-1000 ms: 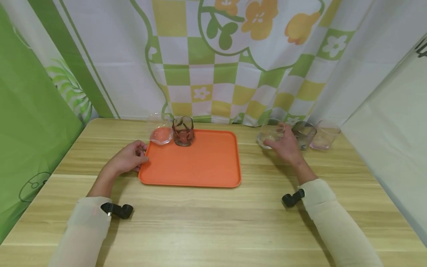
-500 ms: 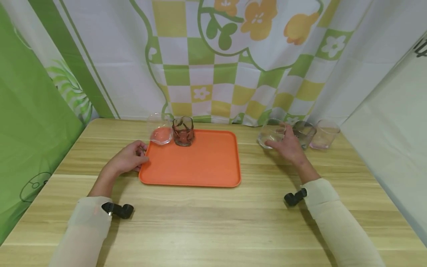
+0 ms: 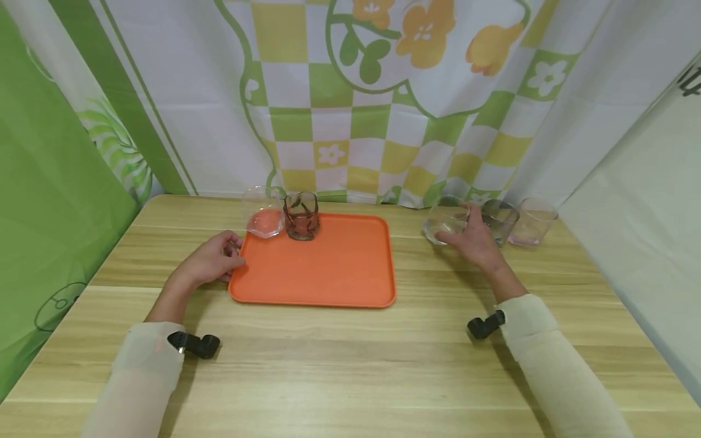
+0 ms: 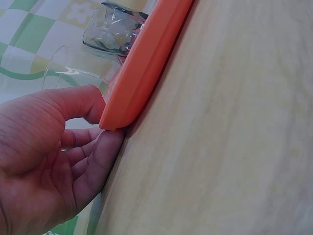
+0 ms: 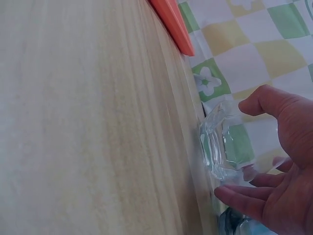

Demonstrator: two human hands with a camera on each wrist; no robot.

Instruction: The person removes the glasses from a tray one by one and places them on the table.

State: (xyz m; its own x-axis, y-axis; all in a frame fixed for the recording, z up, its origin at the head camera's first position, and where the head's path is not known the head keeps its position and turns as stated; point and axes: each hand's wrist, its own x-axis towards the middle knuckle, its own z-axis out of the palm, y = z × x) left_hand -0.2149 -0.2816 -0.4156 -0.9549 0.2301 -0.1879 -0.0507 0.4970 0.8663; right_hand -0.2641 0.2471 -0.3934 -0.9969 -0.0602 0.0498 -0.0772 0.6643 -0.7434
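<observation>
My left hand (image 3: 210, 258) pinches the left rim of an orange tray (image 3: 328, 267), thumb at the top edge and fingers against the outer side, as the left wrist view shows. On the tray's far left corner stands a clear glass (image 3: 264, 228), and beside it a dark brownish faceted glass (image 3: 301, 225). Over at the right, my right hand (image 3: 475, 240) holds another clear glass (image 3: 442, 222) between thumb and fingers. In the right wrist view this glass (image 5: 225, 142) has a thick faceted base, at or very near the tabletop.
Right of my right hand stand a grey glass (image 3: 501, 222) and a pinkish clear glass (image 3: 532, 225). A patterned curtain (image 3: 350, 121) hangs along the far edge of the wooden table (image 3: 339, 365). Green cloth (image 3: 49, 201) borders the left side.
My right hand and wrist have shifted very slightly to the right, and the clear glass in its grip with them. My left hand stays on the tray rim.
</observation>
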